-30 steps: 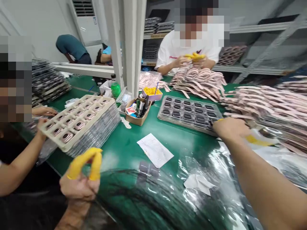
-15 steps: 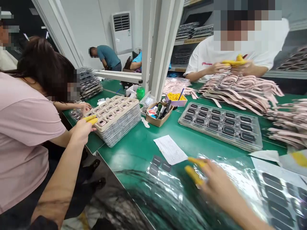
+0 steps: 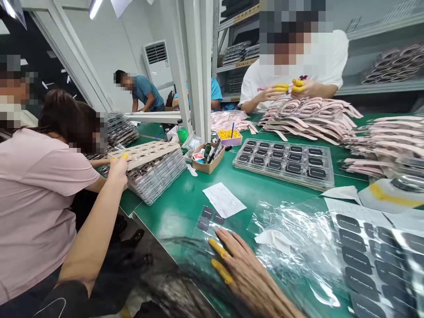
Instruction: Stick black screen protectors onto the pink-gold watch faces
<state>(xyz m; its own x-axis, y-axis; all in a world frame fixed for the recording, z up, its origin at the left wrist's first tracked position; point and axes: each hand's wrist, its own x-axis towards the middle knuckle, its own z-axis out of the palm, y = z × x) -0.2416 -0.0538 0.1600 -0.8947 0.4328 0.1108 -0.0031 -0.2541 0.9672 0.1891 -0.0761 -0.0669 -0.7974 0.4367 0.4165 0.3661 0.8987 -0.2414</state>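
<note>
My left hand (image 3: 118, 171), with yellow finger cots, grips the near left end of a beige tray (image 3: 142, 155) with rows of cutouts. The tray is tilted, raised at that end above a stack of clear plastic trays (image 3: 159, 179). Small dark square items (image 3: 137, 174) show in the top one. My right hand (image 3: 241, 256), also with yellow finger cots on two digits, rests with fingers stretched out by a clear film. Several dark rounded-square stickers (image 3: 207, 212) on the film lie just beyond its fingertips.
Right of my hand are crumpled clear plastic (image 3: 298, 251) and sheets of dark stickers (image 3: 359, 260). Behind lie a paper slip (image 3: 224, 199), a cardboard box of tools (image 3: 208, 161), and a clear tray of dark pieces (image 3: 281, 161). A person (image 3: 43, 172) works close at left; another (image 3: 294, 66) sits opposite.
My left hand has lifted and tilted the beige tray from the stack. My right hand has moved left and come down near the small stickers. The view has shifted slightly.
</note>
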